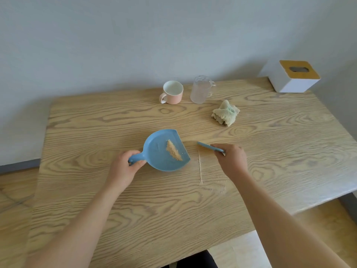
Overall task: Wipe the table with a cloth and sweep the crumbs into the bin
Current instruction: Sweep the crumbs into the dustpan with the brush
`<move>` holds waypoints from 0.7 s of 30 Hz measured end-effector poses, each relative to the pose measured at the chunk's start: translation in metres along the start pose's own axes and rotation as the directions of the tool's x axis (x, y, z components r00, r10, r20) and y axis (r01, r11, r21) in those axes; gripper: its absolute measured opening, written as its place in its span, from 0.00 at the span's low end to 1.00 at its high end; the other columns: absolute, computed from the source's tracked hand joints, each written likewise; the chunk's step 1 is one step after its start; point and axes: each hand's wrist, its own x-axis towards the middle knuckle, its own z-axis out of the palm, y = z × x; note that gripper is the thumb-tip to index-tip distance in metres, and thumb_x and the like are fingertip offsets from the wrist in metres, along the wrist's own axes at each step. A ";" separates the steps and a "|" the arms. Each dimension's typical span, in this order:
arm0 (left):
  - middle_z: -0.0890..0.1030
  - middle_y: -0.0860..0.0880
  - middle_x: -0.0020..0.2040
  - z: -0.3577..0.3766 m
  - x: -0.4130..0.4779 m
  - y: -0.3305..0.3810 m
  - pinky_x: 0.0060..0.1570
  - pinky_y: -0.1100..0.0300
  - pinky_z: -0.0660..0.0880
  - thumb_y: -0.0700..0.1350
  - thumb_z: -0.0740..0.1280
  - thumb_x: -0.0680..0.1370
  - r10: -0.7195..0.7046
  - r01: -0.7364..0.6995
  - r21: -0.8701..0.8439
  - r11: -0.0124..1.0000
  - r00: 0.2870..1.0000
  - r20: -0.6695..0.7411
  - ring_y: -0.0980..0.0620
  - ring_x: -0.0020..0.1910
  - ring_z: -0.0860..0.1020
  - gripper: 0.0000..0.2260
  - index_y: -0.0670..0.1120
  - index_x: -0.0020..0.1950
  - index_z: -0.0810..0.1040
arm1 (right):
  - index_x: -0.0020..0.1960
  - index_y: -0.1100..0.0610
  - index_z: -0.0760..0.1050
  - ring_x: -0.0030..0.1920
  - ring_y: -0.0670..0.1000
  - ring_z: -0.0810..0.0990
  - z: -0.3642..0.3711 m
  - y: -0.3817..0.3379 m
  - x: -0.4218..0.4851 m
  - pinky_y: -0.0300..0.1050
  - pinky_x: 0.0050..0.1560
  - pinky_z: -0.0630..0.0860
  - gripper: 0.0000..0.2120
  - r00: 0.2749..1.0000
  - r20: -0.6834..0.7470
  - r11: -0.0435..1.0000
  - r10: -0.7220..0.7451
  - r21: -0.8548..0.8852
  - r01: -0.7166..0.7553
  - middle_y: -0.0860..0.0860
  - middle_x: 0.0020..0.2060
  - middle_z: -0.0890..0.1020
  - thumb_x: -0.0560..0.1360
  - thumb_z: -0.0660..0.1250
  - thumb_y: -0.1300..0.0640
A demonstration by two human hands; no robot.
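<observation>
A blue dustpan (160, 151) lies on the wooden table (96, 200), and my left hand (124, 167) grips its handle. A pile of tan crumbs (174, 150) sits inside the pan near its open lip. My right hand (230, 160) holds a small blue brush (208, 147) just right of the pan, its tip pointing left. A thin line of crumbs (200, 168) and a faint scattered patch (216, 187) lie on the table between my hands. A crumpled pale green cloth (225, 113) rests further back to the right, untouched.
A pink mug (172, 92) and a frosted glass cup (201, 89) stand near the table's back edge. A white tissue box with a wooden top (291, 77) sits at the back right corner. The wall runs right behind the table.
</observation>
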 end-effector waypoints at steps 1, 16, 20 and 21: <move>0.77 0.51 0.53 -0.001 0.000 -0.002 0.46 0.63 0.67 0.48 0.71 0.74 -0.007 0.007 0.008 1.000 1.000 -0.005 0.53 0.49 0.76 0.11 0.50 0.55 0.78 | 0.55 0.48 0.81 0.46 0.49 0.80 0.003 0.001 -0.001 0.40 0.42 0.72 0.13 1.000 0.026 1.000 -0.013 -0.009 0.013 0.46 0.46 0.85 0.74 0.66 0.60; 0.78 0.49 0.52 0.007 -0.007 0.000 0.44 0.65 0.68 0.48 0.71 0.74 -0.031 0.033 0.026 0.999 0.998 -0.050 0.54 0.47 0.76 0.12 0.48 0.56 0.79 | 0.51 0.49 0.83 0.35 0.41 0.78 -0.020 0.020 -0.011 0.28 0.33 0.67 0.13 0.993 0.039 0.991 -0.112 0.081 0.109 0.46 0.42 0.85 0.73 0.67 0.63; 0.78 0.50 0.53 0.006 -0.011 -0.001 0.44 0.66 0.68 0.48 0.71 0.74 -0.043 0.045 0.034 0.998 0.997 -0.064 0.55 0.48 0.76 0.12 0.48 0.56 0.79 | 0.55 0.49 0.82 0.40 0.49 0.80 -0.008 0.020 0.019 0.34 0.35 0.68 0.15 0.997 0.026 0.997 -0.066 0.045 0.065 0.48 0.41 0.85 0.74 0.65 0.64; 0.77 0.50 0.53 0.007 -0.012 0.000 0.44 0.65 0.68 0.47 0.71 0.74 -0.050 0.053 0.037 0.998 0.996 -0.069 0.54 0.48 0.76 0.12 0.48 0.56 0.79 | 0.56 0.49 0.81 0.40 0.49 0.79 -0.006 0.020 0.021 0.35 0.36 0.69 0.15 0.997 0.056 0.998 -0.058 0.028 0.056 0.48 0.42 0.85 0.74 0.65 0.64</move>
